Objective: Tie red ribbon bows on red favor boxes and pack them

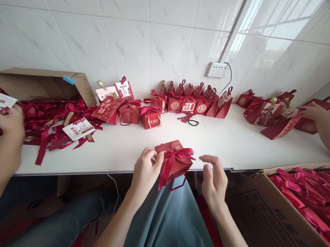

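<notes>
A small red gift box (182, 167) with gold print sits at the table's front edge in front of me. A shiny crimson ribbon (177, 156) is tied in a bow on its top, one tail hanging down the near side. Below the box dangles a dark red cord handle (178, 185). My left hand (145, 170) pinches the box's left side, thumb beside the bow; the exact grip is partly hidden. Just off the right side, apart from the box, my right hand (215, 178) has its thumb and index finger spread and holds nothing.
Several finished red boxes (175, 104) line the wall. At left, a cardboard box (46, 78) spills ribbons; a co-worker's hand (9, 125) holds a white card there. Another person's hand (318, 117) touches boxes at right. A carton (270, 212) full of red ribboned pieces stands near right.
</notes>
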